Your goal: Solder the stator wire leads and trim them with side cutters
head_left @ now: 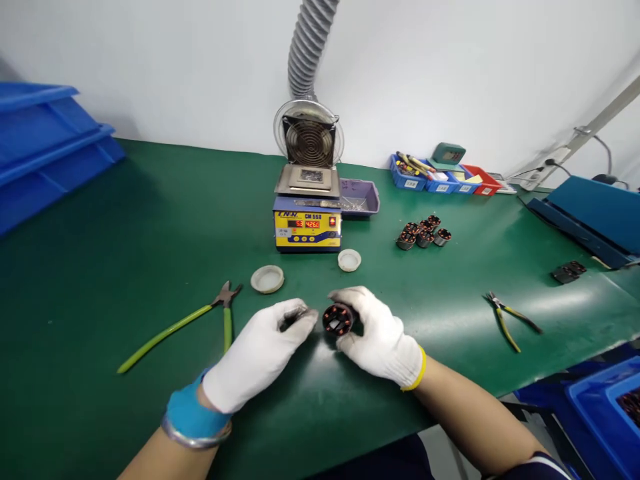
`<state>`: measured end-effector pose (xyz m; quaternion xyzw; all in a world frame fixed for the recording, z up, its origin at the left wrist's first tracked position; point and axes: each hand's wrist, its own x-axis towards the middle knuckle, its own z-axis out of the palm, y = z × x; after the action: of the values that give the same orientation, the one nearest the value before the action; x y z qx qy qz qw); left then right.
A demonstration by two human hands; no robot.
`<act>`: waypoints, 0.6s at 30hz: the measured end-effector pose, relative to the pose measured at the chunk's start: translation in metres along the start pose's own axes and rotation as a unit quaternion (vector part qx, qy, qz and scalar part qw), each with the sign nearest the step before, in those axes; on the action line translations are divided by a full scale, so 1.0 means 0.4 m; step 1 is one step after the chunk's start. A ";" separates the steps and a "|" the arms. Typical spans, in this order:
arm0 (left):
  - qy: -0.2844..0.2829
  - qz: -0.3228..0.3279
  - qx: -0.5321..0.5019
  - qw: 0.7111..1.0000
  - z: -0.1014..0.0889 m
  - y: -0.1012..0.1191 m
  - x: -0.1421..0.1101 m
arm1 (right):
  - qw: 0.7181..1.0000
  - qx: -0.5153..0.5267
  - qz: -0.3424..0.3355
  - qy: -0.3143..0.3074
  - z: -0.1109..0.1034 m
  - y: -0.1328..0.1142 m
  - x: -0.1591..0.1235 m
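Note:
Both my hands wear white gloves and meet over the green mat near its front edge. My right hand (380,337) is closed round a small black motor stator (339,319) with copper windings, its open end facing me. My left hand (260,357) is pinched just left of the stator; something dark shows between its fingertips, too small to name. Green-handled cutters (185,323) lie to the left of my left hand.
A yellow solder pot (307,223) with a red display stands behind, under a fan (309,140) and grey duct. Two white caps (267,279) (349,260), a stator cluster (424,233), yellow-handled pliers (510,317), small parts bins (443,179) and blue crates (45,153) surround.

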<state>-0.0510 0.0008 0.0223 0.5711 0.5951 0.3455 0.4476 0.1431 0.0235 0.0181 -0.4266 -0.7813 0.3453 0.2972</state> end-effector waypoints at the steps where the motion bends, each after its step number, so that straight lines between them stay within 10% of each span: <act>1: -0.018 -0.013 -0.073 0.997 -0.009 0.006 -0.002 | 1.000 0.001 0.000 0.009 0.000 0.004 0.002; 6: 0.130 0.090 -0.127 0.979 -0.015 0.005 -0.001 | 1.000 0.007 -0.011 0.012 0.000 0.010 0.005; 13: 0.065 0.223 0.132 0.964 0.036 -0.007 0.004 | 0.997 -0.026 -0.069 -0.008 0.001 0.008 0.000; 18: 0.050 0.194 0.197 0.960 0.033 -0.009 0.006 | 0.995 -0.052 -0.076 -0.027 0.002 0.013 -0.004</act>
<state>-0.0401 0.0015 0.0138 0.7344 0.5508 0.3294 0.2206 0.1457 0.0238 0.0132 -0.3716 -0.8362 0.2917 0.2786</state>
